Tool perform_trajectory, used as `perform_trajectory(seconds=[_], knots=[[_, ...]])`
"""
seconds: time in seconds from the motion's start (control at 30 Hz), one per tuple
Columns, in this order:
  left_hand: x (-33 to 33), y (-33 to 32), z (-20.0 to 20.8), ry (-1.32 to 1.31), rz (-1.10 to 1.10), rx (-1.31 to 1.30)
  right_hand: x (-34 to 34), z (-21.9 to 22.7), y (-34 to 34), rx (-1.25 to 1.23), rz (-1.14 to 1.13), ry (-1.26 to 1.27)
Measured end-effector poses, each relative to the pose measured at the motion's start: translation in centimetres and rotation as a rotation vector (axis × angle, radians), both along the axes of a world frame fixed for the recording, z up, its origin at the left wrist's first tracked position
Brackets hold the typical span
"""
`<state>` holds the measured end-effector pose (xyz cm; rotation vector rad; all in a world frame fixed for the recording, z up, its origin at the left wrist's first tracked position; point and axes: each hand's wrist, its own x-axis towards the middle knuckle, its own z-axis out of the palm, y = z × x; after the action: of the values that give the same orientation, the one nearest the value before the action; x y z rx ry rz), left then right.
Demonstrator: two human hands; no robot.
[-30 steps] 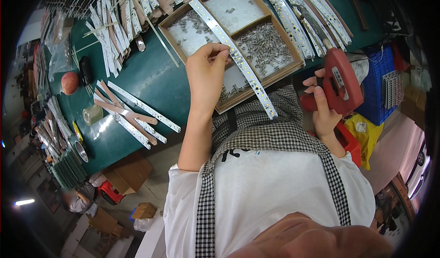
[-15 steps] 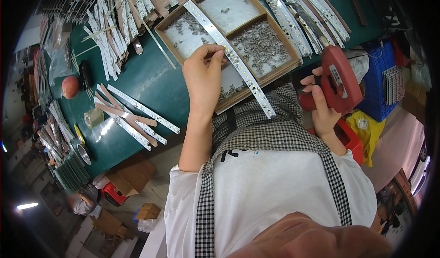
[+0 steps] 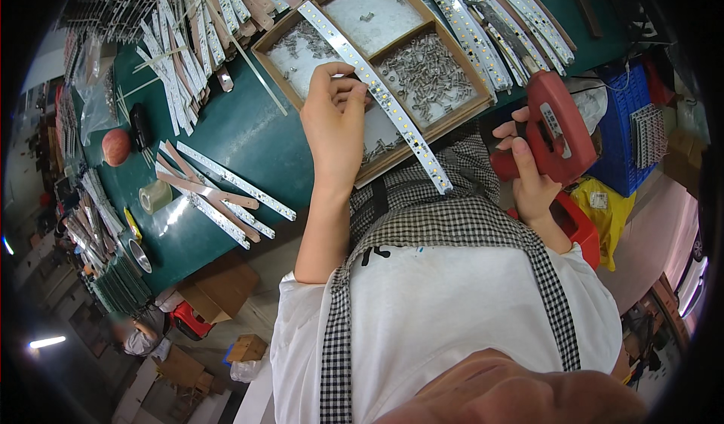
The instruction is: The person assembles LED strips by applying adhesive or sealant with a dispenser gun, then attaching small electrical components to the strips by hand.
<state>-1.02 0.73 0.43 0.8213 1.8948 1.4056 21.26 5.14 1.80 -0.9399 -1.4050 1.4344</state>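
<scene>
A long white LED strip board (image 3: 386,104) lies slantwise across a divided wooden tray (image 3: 445,132), its near end reaching over my apron. Close beside its left edge is my left hand (image 3: 335,111), the fingers curled and the thumb pressed in toward them. Whatever may be between those fingertips is too small to make out. To the right of the tray, my right hand (image 3: 532,175) is wrapped around the handle of a red hand-held power tool (image 3: 562,126). Small metal clips (image 3: 426,77) fill the tray's right compartment, and more lie scattered in the left ones.
More LED strips (image 3: 460,28) are stacked behind the tray, and a heap (image 3: 181,55) lies far left. A smaller crossed pile (image 3: 219,194), a tape roll (image 3: 155,196) and an apple (image 3: 115,147) sit on the green table (image 3: 249,134). A blue crate (image 3: 615,134) stands at right.
My left index finger has risen a little and the hand has shifted slightly off the strip's edge. My right hand with the red tool has hardly moved.
</scene>
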Motion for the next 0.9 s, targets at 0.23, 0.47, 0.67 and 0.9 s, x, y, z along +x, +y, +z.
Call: perform_trajectory(seconds=[0.23, 0.47, 0.67, 0.9], knots=[[-0.2, 0.2, 0.5, 0.066, -0.031, -0.037, -0.1, 0.0, -0.1, 0.002, 0.008, 0.002], [-0.5, 0.3, 0.4, 0.043, -0.029, -0.048, 0.0, 0.0, -0.1, -0.002, -0.005, 0.007], [-1.3, 0.7, 1.2, 0.182, -0.112, -0.173, -0.1, 0.0, -0.2, 0.005, 0.0, 0.002], [-0.6, 0.4, 1.0, 0.139, -0.07, -0.101, 0.2, -0.1, -0.1, 0.0, 0.042, 0.049]])
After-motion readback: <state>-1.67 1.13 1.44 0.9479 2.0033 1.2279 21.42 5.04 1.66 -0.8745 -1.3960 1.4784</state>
